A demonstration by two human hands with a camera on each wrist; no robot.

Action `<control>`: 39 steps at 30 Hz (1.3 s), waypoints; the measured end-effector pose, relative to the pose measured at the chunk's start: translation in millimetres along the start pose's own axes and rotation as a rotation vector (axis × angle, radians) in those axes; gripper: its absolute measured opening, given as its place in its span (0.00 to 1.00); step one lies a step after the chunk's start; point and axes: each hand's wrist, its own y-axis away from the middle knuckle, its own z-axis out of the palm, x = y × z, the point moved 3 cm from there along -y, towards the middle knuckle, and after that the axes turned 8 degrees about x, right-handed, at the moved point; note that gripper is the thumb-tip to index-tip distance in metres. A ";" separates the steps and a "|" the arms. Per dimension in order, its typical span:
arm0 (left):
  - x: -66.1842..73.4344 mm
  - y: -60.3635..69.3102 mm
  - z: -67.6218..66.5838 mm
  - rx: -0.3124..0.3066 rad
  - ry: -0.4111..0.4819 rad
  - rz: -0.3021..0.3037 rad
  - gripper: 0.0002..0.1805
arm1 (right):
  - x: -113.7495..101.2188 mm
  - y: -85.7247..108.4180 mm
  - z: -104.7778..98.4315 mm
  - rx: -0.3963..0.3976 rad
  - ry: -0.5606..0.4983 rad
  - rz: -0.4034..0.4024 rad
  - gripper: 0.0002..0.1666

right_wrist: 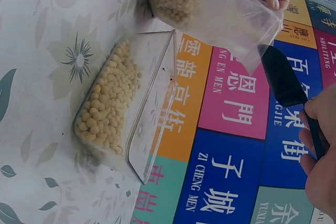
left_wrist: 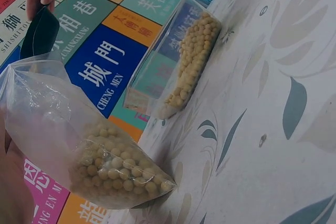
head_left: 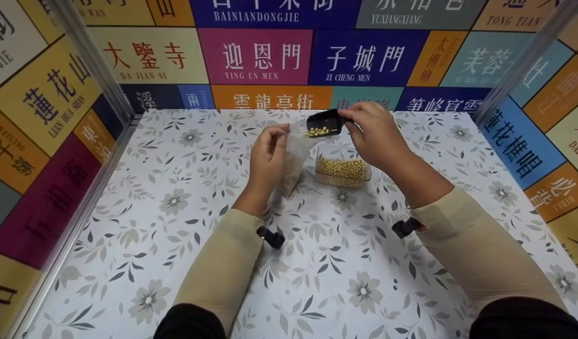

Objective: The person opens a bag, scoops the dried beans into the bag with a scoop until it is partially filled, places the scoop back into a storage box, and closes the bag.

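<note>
My left hand [head_left: 268,155] pinches the rim of a clear plastic bag [left_wrist: 42,103], whose lower part bulges with soybeans [left_wrist: 118,169]. By its handle, my right hand [head_left: 378,134] grips a small black scoop [head_left: 330,123] with some yellow soybeans in it. The scoop's front edge is at the bag's mouth, tilted towards it. Below and between the hands, a clear rectangular container [right_wrist: 149,124] stands on the table, partly filled with soybeans [head_left: 340,167].
A white cloth with grey flowers and leaves covers the table [head_left: 317,263]. Panels with coloured blocks of Chinese lettering [head_left: 256,56] stand behind and at both sides, with metal posts [head_left: 98,56] at the corners. Small black devices [head_left: 271,237] are strapped at both wrists.
</note>
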 end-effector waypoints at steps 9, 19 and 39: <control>0.4 0.0 -0.1 -0.010 -0.038 0.004 0.06 | 7.2 6.9 -2.4 0.040 -0.032 0.004 0.20; 0.6 0.7 0.3 -0.017 -0.059 0.003 0.07 | 48.4 31.2 -4.7 -0.007 -0.123 0.234 0.22; 1.6 0.9 0.3 -0.017 -0.030 -0.012 0.06 | 87.8 56.5 23.2 -0.255 0.045 0.323 0.23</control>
